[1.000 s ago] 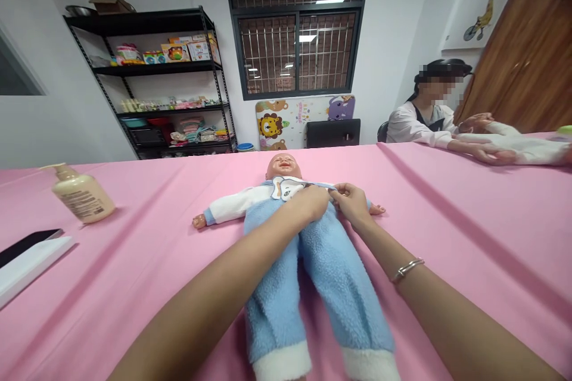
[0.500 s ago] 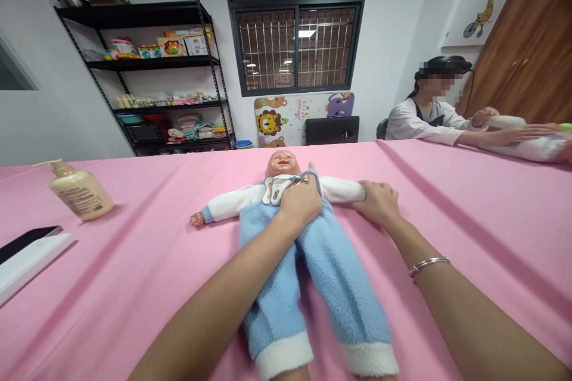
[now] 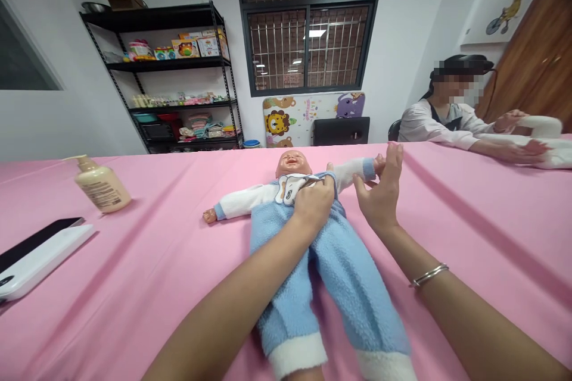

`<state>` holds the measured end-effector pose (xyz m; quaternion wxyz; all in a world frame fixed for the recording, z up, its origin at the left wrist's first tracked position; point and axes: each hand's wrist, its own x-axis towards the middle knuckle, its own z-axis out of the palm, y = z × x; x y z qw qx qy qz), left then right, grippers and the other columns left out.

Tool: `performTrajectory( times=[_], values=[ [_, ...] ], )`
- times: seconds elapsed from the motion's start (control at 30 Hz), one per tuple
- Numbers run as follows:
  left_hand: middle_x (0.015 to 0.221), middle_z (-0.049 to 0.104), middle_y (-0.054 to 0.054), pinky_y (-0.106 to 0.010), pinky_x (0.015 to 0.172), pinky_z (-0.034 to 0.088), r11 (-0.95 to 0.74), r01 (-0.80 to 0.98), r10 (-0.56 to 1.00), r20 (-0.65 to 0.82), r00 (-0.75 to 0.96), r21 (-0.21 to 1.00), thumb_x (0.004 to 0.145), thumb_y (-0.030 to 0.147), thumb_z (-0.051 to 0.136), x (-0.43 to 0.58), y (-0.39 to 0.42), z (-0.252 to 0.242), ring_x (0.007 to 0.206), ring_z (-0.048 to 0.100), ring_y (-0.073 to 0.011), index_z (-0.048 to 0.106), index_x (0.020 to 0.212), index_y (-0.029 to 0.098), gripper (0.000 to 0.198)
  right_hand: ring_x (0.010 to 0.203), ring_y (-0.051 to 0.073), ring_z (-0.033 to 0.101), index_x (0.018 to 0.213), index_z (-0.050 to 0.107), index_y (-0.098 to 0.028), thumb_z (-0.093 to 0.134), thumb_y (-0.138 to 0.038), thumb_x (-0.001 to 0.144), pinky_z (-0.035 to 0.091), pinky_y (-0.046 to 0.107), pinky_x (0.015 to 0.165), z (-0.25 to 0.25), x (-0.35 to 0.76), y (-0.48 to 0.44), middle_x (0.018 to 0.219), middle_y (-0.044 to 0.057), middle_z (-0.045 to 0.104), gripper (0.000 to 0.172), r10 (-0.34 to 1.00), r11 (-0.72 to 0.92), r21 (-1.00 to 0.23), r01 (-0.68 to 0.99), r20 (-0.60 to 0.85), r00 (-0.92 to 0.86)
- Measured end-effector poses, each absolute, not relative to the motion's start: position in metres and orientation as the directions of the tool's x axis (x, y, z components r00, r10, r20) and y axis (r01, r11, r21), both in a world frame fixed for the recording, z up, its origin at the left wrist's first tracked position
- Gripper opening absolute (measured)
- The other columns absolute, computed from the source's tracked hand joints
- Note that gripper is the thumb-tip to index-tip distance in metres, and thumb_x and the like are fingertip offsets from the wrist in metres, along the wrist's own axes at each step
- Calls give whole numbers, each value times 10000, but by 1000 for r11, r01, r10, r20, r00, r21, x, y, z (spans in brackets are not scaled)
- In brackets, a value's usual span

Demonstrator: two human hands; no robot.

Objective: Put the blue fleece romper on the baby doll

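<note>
1. the baby doll [image 3: 268,237] lies on its back on the pink table cover [image 3: 469,220], head toward the far edge, legs toward the wearer. its blue fleece overalls [image 3: 344,286] have white cuffs, and a white long-sleeved top and small bib [image 3: 290,189] show at the chest.
2. the left hand [image 3: 314,205] sits on the doll's chest, clamped on the top edge of the fleece, with the fingers curled over it and partly hidden.
3. the right hand [image 3: 379,190] is open, fingers spread and apart, holding nothing. it is just beside the doll's raised arm [image 3: 357,169], and i cannot tell whether the two touch.
4. the main risk is a pull with one hand only: with nothing steadying the body, a hard tug at the chest could drag the doll across the smooth cover or twist the fleece.
5. the raised arm is also unsupported, so a sleeve could bunch or snag if the arm is forced against the cloth.
6. a pump bottle [image 3: 102,184] stands well left of the doll, near a flat black-and-white device [image 3: 40,256]; a careless sweep of the arm could reach them.
7. farther off, a seated co-worker [image 3: 440,125] handles another doll [image 3: 540,143] at the right, past a black shelf unit [image 3: 156,71] and barred window [image 3: 308,41] along the back wall.
</note>
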<state>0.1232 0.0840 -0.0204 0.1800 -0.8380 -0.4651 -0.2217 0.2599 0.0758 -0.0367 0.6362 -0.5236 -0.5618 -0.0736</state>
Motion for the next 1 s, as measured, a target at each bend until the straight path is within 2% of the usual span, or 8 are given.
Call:
performTrajectory(
  times=[0.1, 0.17, 0.23, 0.33, 0.6, 0.73, 0.87, 1.0],
  values=[
    [808, 628, -94, -265, 561, 494, -493, 868, 708, 549, 444, -65, 896, 124, 343, 124, 83, -19, 732, 634, -203, 263, 1365, 119, 475, 1251, 245, 370, 1411, 31, -265, 524, -224, 741, 526, 320, 780, -34, 250, 72, 1488, 103, 41, 834, 489, 512, -592, 622, 797, 355],
    [830, 623, -97, -271, 563, 499, -490, 870, 703, 565, 432, -56, 902, 142, 341, 124, 82, -18, 738, 631, -205, 280, 1353, 102, 457, 1147, 229, 488, 1413, 52, -246, 539, -227, 734, 533, 333, 786, -37, 248, 74, 1435, 125, 251, 836, 534, 538, -635, 555, 766, 359],
    [843, 619, -103, -277, 584, 506, -491, 869, 689, 583, 431, -62, 910, 138, 311, 124, 82, -19, 765, 629, -209, 299, 1339, 87, 432, 1083, 220, 537, 1393, 197, -220, 539, -228, 733, 532, 351, 802, -40, 247, 77, 1324, 109, 438, 743, 583, 543, -645, 537, 750, 311],
    [931, 612, -137, -296, 669, 514, -498, 864, 674, 594, 439, -73, 909, 106, 266, 125, 82, -19, 840, 619, -216, 362, 1289, 77, 393, 1070, 230, 537, 1268, 458, -201, 511, -226, 750, 510, 385, 850, -45, 248, 80, 1204, 82, 558, 521, 621, 509, -580, 636, 759, 196],
    [1180, 513, -210, -383, 1004, 348, -557, 828, 547, 719, 428, -69, 892, 114, 284, 120, 85, -20, 1204, 416, -256, 308, 1314, 52, 427, 1176, 192, 471, 1226, 521, -250, 379, -132, 772, 399, 380, 987, -43, 246, 76, 1292, 2, 499, 490, 698, 573, -504, 646, 713, -63],
    [1160, 534, -173, -338, 930, 415, -581, 810, 554, 691, 464, -79, 849, 107, 369, 117, 85, -19, 1118, 490, -243, 298, 1327, 82, 484, 1207, 193, 442, 1176, 560, -216, 391, -185, 799, 369, 372, 1018, -44, 244, 75, 1295, 23, 498, 414, 736, 614, -597, 516, 669, -102],
    [1139, 552, -147, -302, 848, 458, -601, 794, 565, 654, 503, -92, 807, 113, 436, 115, 87, -16, 1032, 535, -235, 352, 1293, 90, 493, 1116, 231, 508, 1102, 592, -200, 483, -368, 806, 514, 344, 801, -49, 243, 74, 1209, 72, 554, 358, 768, 573, -663, 481, 640, -33],
    [1045, 595, -119, -321, 809, 468, -703, 708, 552, 575, 604, -69, 805, 175, 468, 111, 91, -12, 925, 571, -239, 484, 1141, 103, 343, 962, 221, 569, 923, 646, -182, 469, -400, 809, 506, 338, 741, -56, 243, 79, 1024, 85, 630, 303, 758, 524, -717, 459, 639, 133]
  ],
)
